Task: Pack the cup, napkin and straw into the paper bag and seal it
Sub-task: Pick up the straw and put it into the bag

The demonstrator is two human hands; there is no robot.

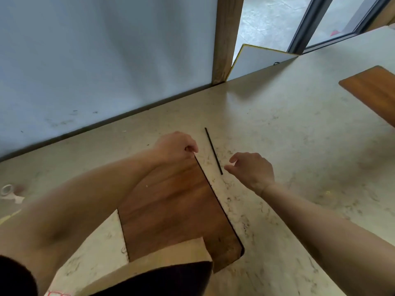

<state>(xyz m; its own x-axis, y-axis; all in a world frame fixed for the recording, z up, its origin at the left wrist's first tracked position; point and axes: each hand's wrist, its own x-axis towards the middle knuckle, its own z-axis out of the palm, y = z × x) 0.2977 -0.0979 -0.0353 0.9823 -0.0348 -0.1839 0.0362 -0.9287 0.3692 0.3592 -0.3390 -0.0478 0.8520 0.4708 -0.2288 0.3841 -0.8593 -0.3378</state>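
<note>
A thin black straw [213,151] lies flat on the pale marbled table, just beyond the far right edge of a brown wooden board [177,208]. My right hand [252,170] hovers beside the straw's near end with fingers apart, holding nothing. My left hand [175,146] rests at the board's far corner with its fingers curled; I cannot tell whether it grips the board. The open brown paper bag [171,259] stands at the bottom of the view, its dark mouth facing up. No cup or napkin is visible.
A roll of clear tape [7,191] lies at the table's left edge. Another wooden board [372,90] sits at the far right. A white wall panel and a wooden post [226,39] border the table's back edge.
</note>
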